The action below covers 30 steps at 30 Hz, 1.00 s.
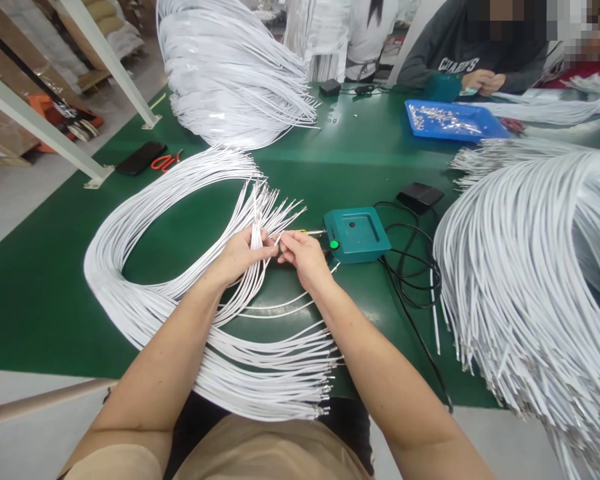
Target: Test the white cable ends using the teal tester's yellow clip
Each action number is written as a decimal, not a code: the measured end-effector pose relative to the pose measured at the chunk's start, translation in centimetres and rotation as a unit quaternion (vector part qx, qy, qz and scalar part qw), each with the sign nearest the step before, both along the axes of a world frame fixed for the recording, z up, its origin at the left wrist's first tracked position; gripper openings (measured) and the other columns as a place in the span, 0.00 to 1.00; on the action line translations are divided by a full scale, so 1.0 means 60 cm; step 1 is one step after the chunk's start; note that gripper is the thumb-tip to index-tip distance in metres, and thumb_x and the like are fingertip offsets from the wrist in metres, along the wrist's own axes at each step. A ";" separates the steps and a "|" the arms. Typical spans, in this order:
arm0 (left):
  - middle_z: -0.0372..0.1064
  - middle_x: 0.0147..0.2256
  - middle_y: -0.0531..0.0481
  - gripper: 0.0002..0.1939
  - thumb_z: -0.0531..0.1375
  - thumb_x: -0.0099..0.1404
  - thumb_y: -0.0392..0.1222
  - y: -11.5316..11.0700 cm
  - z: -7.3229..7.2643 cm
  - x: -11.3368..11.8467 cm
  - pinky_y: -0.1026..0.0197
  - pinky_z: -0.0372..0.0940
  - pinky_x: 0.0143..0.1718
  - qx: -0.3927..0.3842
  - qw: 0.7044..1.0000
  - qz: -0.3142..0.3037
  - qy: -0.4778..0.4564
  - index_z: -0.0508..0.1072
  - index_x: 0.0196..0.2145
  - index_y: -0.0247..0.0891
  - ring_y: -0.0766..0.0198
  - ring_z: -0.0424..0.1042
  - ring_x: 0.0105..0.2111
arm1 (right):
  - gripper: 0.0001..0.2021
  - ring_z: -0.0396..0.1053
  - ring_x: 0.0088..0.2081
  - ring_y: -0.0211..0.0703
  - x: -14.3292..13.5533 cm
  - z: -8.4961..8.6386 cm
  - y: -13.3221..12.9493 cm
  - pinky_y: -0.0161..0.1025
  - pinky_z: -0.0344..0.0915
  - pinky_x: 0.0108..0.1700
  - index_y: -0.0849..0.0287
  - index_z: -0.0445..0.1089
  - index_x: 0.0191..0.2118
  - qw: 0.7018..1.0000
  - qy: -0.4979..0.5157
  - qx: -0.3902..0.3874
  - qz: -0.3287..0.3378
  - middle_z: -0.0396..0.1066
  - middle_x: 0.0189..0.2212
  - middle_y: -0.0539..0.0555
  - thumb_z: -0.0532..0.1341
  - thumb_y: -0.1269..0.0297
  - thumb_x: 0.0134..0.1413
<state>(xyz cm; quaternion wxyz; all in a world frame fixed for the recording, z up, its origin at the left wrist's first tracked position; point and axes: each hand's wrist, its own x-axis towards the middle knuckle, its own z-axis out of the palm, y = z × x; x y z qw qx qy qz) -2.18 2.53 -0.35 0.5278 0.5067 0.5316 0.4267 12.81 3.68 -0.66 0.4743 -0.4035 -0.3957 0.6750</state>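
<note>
My left hand (pixel 247 252) is closed around a small bunch of white cables (pixel 257 230), whose bare-looking ends stick up above the fingers. Close beside it, my right hand (pixel 299 250) pinches the end of a single white cable between thumb and fingertips. These cables belong to a long looped bundle (pixel 105 260) that curves round on the left; more of its ends fan out (pixel 280 393) below my forearms. Just right of my right hand sits a small teal device (pixel 357 233) with a green button (pixel 335 245). Its left side is partly hidden by my hand.
Big cable bundles lie at the back (pixel 230 73) and at the right (pixel 505 267). Behind the device are a black pedal-like box (pixel 420 197) and black cords (pixel 405 267). Orange-handled scissors (pixel 165 162), a phone (pixel 141 158) and a blue tray (pixel 455 123) lie farther off. A co-worker (pixel 475 53) sits opposite.
</note>
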 end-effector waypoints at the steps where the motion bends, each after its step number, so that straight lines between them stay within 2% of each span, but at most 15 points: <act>1: 0.71 0.31 0.54 0.17 0.68 0.47 0.43 0.000 0.000 0.000 0.61 0.63 0.38 -0.003 1.000 -0.004 -0.011 0.66 0.31 0.37 0.66 0.69 0.30 | 0.10 0.49 0.16 0.25 0.001 0.000 0.001 0.30 0.64 0.25 0.60 0.65 0.22 1.000 0.008 -0.011 0.009 0.57 0.16 0.41 0.62 0.59 0.44; 4: 0.70 0.29 0.54 0.17 0.68 0.49 0.42 0.001 0.000 0.001 0.61 0.64 0.37 -0.013 0.999 -0.021 -0.038 0.64 0.31 0.37 0.66 0.71 0.29 | 0.08 0.54 0.16 0.26 0.003 0.001 0.003 0.29 0.63 0.24 0.60 0.70 0.28 1.000 0.004 -0.022 0.011 0.60 0.16 0.41 0.63 0.61 0.42; 7: 0.70 0.28 0.54 0.16 0.68 0.51 0.42 0.001 0.000 0.003 0.62 0.64 0.35 -0.017 0.998 -0.042 -0.053 0.63 0.30 0.37 0.66 0.72 0.29 | 0.12 0.61 0.19 0.29 0.005 0.005 0.004 0.29 0.63 0.24 0.59 0.72 0.37 1.000 -0.024 0.016 -0.011 0.63 0.18 0.42 0.61 0.65 0.42; 10: 0.71 0.29 0.54 0.17 0.68 0.51 0.42 0.000 0.001 0.002 0.61 0.65 0.35 -0.017 0.997 -0.050 -0.056 0.63 0.31 0.37 0.65 0.73 0.30 | 0.09 0.62 0.21 0.29 0.008 0.010 0.005 0.29 0.63 0.26 0.59 0.73 0.33 0.997 -0.052 0.045 -0.024 0.67 0.20 0.44 0.62 0.65 0.41; 15: 0.70 0.31 0.53 0.17 0.68 0.50 0.43 -0.002 0.002 -0.002 0.61 0.65 0.35 -0.006 0.998 -0.045 -0.048 0.65 0.33 0.37 0.64 0.73 0.31 | 0.11 0.58 0.21 0.29 0.015 0.011 0.007 0.31 0.60 0.24 0.62 0.75 0.30 0.997 -0.062 0.022 -0.043 0.71 0.23 0.48 0.67 0.61 0.38; 20: 0.68 0.33 0.54 0.22 0.66 0.54 0.44 0.000 -0.004 -0.005 0.61 0.65 0.38 0.019 0.997 -0.054 -0.044 0.68 0.46 0.40 0.65 0.72 0.33 | 0.08 0.58 0.20 0.29 0.011 0.007 0.004 0.29 0.59 0.23 0.61 0.72 0.25 0.996 -0.062 0.035 -0.052 0.69 0.20 0.46 0.66 0.62 0.39; 23: 0.66 0.33 0.55 0.26 0.65 0.56 0.43 0.001 -0.008 -0.006 0.60 0.63 0.41 0.049 0.997 -0.056 -0.033 0.67 0.52 0.41 0.66 0.70 0.34 | 0.10 0.57 0.19 0.28 0.007 0.004 0.003 0.29 0.59 0.23 0.61 0.69 0.24 0.998 -0.036 0.002 -0.048 0.68 0.19 0.45 0.67 0.61 0.39; 27: 0.66 0.33 0.54 0.27 0.65 0.56 0.43 0.001 -0.008 -0.007 0.60 0.62 0.42 0.058 0.997 -0.058 -0.012 0.67 0.54 0.41 0.65 0.69 0.34 | 0.11 0.56 0.18 0.27 0.008 0.002 0.005 0.29 0.60 0.22 0.62 0.69 0.25 0.997 0.037 -0.064 -0.011 0.67 0.19 0.45 0.68 0.62 0.35; 30: 0.66 0.34 0.53 0.27 0.64 0.57 0.43 0.000 -0.007 -0.007 0.60 0.61 0.42 0.062 0.996 -0.065 0.010 0.66 0.55 0.42 0.66 0.68 0.34 | 0.09 0.52 0.16 0.27 0.012 0.004 0.008 0.29 0.59 0.20 0.61 0.65 0.21 0.995 0.041 -0.089 0.010 0.60 0.15 0.42 0.66 0.65 0.35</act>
